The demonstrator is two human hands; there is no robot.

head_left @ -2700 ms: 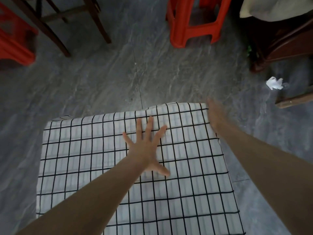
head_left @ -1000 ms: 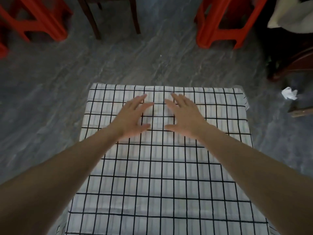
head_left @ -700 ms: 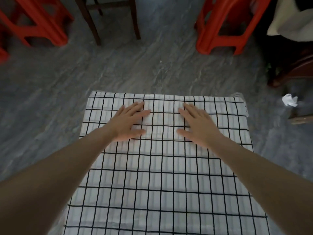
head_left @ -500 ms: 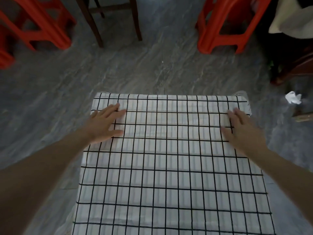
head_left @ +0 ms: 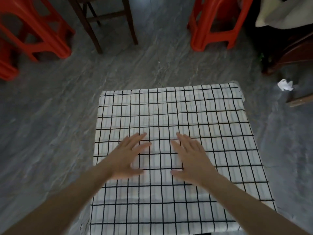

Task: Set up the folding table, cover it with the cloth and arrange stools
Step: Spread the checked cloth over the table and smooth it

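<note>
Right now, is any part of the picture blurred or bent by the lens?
Head view: both hands, left and right, are smeared by motion; the checked cloth stays sharp; its grid lines bow outward, a wide-angle effect.

I count two hands, the left [head_left: 128, 156] and the right [head_left: 189, 158]. One checked cloth [head_left: 194, 116] is spread out. I see three red stools: one [head_left: 218, 22] at upper right and two at left [head_left: 39, 29] [head_left: 6, 68]. One dark wooden chair [head_left: 105, 17] and one crumpled paper [head_left: 285, 84].
</note>
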